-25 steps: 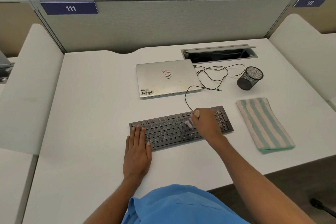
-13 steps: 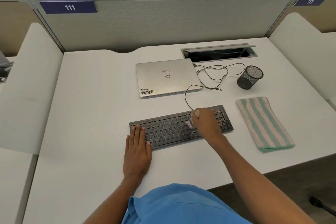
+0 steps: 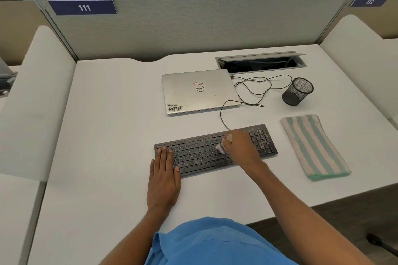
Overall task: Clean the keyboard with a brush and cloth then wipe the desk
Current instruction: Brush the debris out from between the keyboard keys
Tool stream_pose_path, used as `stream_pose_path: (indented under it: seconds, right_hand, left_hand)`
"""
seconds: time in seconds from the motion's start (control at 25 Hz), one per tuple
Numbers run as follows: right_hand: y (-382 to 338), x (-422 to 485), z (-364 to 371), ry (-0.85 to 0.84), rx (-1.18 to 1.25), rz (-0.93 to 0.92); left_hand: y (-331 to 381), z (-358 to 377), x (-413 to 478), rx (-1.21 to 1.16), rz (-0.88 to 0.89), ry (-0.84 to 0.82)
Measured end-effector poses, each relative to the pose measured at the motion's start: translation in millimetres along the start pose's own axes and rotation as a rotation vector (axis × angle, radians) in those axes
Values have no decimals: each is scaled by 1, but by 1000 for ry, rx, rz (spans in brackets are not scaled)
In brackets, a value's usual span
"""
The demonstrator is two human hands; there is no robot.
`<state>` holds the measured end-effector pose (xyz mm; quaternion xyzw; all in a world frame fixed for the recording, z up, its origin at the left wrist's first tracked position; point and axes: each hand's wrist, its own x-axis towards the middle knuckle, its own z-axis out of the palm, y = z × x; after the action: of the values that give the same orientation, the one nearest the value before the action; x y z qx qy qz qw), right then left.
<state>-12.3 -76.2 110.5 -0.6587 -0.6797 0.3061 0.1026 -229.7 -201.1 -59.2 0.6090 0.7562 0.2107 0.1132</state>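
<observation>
A black keyboard (image 3: pixel 200 153) lies on the white desk (image 3: pixel 112 135), with crumbs on its right number pad. My left hand (image 3: pixel 163 178) rests flat on the keyboard's left end, fingers apart, holding it down. My right hand (image 3: pixel 241 148) is closed around a small brush (image 3: pixel 220 148), whose pale pinkish bristles touch the keys right of the middle. Most of the brush is hidden in my fist. A folded cloth (image 3: pixel 313 146) with green and beige stripes lies on the desk to the right of the keyboard, untouched.
A closed silver laptop (image 3: pixel 198 90) sits behind the keyboard, its black cable (image 3: pixel 252 92) looping to the right. A black mesh pen cup (image 3: pixel 297 91) stands behind the cloth. An open cable hatch (image 3: pixel 260 62) and a grey partition (image 3: pixel 193 26) bound the far edge.
My right hand with the brush has shifted very slightly on the keys; my left hand and everything else stay put.
</observation>
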Motion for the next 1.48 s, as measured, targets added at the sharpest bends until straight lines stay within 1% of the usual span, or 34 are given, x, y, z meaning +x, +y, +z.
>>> stream_pose_path:
  seconds: [0.08, 0.2, 0.28, 0.36, 0.52, 0.64, 0.72, 0.8, 1.0, 1.16, 1.24, 1.32, 1.4, 1.48]
  right_hand:
    - [1, 0, -6, -29, -33, 22]
    - [0, 4, -7, 47, -49, 3]
    - [-4, 3, -3, 74, -12, -19]
    - [-5, -1, 2, 66, -48, -38]
    - [6, 2, 2, 17, -128, 2]
    - [-1, 2, 0, 61, -53, -16]
    - [-11, -4, 2, 64, 24, -48]
    - [-16, -10, 8, 64, 50, -63]
    - [6, -7, 13, -9, 27, -18]
    - [7, -1, -1, -3, 31, -8]
    - [2, 0, -4, -71, 56, -31]
    - [-3, -1, -4, -146, 3, -87]
    - [1, 2, -4, -203, -32, -91]
    - [10, 7, -9, -189, -54, -60]
  left_hand:
    - [0, 0, 0, -5, -2, 4]
    - [0, 0, 0, -4, -3, 1]
    - [0, 0, 1, -6, -1, 4]
    - [0, 0, 0, -4, -1, 4]
    - [0, -1, 0, 2, -5, 6]
    - [0, -1, 0, 0, 0, 9]
    - [0, -1, 0, 1, -2, 9]
    - [0, 0, 0, 3, -2, 9]
    - [0, 0, 1, 10, 2, 4]
    - [0, 1, 0, 4, 4, 9]
    - [-1, 0, 0, 7, 1, 9]
    - [0, 0, 0, 8, 1, 5]
    - [0, 0, 0, 6, 2, 1]
    - [-1, 0, 1, 2, 2, 1]
